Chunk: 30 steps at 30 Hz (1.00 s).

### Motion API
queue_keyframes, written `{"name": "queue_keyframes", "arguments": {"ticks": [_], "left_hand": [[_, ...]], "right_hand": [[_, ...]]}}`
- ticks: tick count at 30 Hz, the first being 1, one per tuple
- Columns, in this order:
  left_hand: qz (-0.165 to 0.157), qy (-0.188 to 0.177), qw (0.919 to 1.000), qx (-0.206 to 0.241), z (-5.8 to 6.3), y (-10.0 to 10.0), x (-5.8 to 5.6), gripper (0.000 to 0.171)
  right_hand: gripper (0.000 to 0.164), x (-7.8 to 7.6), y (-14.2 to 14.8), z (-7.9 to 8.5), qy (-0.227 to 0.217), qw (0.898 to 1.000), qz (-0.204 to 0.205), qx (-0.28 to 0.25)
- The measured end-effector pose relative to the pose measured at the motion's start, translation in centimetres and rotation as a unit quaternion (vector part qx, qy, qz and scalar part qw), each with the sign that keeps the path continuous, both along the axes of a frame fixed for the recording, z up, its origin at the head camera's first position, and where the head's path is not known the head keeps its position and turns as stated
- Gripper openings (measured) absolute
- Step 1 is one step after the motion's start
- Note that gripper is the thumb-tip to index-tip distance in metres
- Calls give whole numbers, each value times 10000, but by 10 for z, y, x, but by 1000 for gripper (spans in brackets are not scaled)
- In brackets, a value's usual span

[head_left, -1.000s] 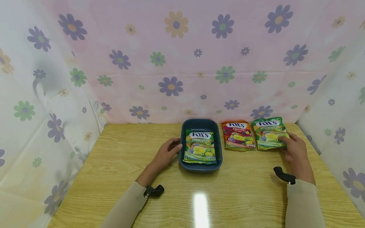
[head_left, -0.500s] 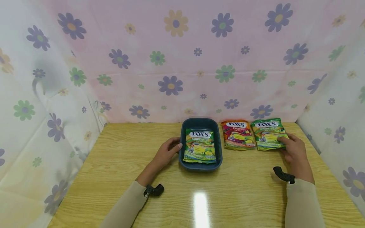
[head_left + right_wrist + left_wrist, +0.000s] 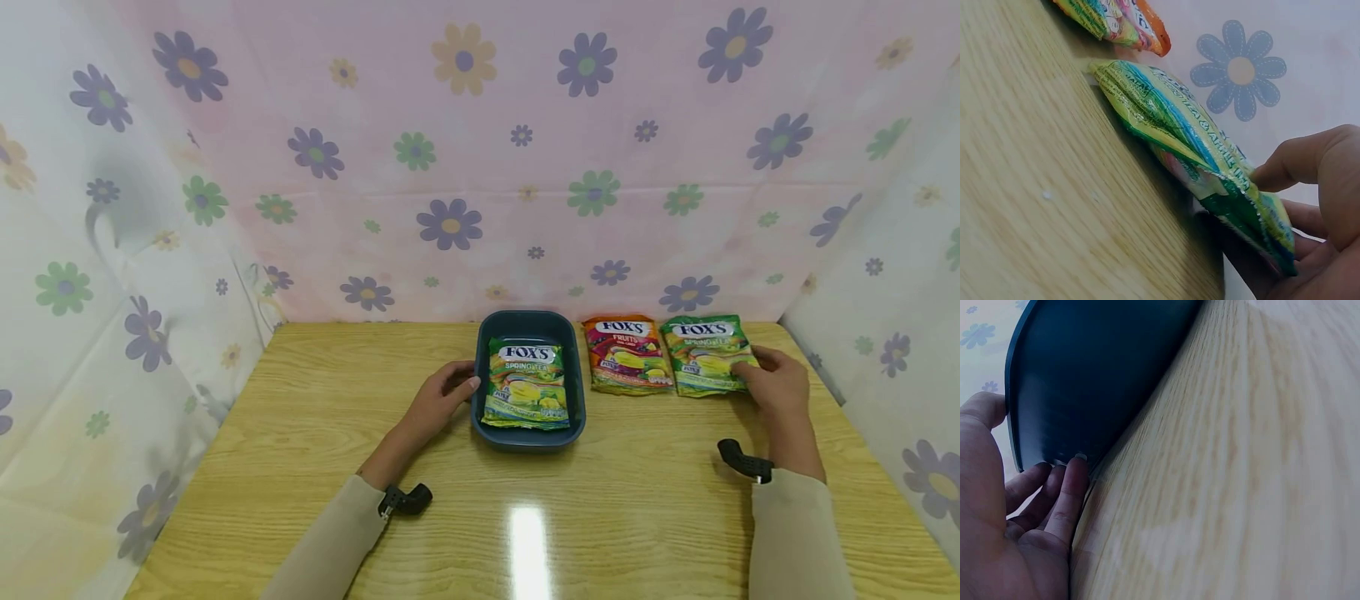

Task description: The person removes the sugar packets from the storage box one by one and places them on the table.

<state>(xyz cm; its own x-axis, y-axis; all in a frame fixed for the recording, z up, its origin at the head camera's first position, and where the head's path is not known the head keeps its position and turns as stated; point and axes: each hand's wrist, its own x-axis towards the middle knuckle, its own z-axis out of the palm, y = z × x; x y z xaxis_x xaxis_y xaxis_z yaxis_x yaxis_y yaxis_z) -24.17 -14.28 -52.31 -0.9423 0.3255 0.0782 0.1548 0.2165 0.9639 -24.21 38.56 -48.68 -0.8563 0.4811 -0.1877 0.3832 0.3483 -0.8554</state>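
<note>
A dark blue plastic basin stands on the table with a green Fox's Spring Tea candy bag lying inside. My left hand holds the basin's left side, its thumb at the rim and its fingers against the outer wall. Farther right lies a second green Spring Tea candy bag. At that bag's right edge, my right hand pinches it. The thumb presses its top face, and the other fingers are partly hidden behind the edge. Its near side tilts up a little in the right wrist view.
A red and orange Fox's Fruits candy bag lies between the basin and the held bag. Behind the wooden table hangs a flowered cloth, with more cloth along both sides.
The right-hand green bag has come down slightly, its top edge now lower beside the red bag. My right hand has shifted a little with it. My left hand keeps its place.
</note>
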Motion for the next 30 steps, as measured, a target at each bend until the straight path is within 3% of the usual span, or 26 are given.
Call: {"name": "queue_keyframes", "arguments": {"ticks": [2, 7, 17, 30], "left_hand": [[-8, -8, 10000, 9, -1, 0, 0, 49], [-5, -19, 10000, 10, -1, -1, 0, 49], [-11, -61, 10000, 42, 1, 0, 0, 48], [21, -11, 10000, -4, -2, 0, -1, 48]], "right_hand": [[66, 2, -1, 2, -15, 9992, 62, 406], [62, 6, -4, 9, 61, 9973, 197, 704], [63, 7, -6, 19, -11, 9965, 453, 706], [64, 12, -17, 40, 448, 9899, 1048, 848]]}}
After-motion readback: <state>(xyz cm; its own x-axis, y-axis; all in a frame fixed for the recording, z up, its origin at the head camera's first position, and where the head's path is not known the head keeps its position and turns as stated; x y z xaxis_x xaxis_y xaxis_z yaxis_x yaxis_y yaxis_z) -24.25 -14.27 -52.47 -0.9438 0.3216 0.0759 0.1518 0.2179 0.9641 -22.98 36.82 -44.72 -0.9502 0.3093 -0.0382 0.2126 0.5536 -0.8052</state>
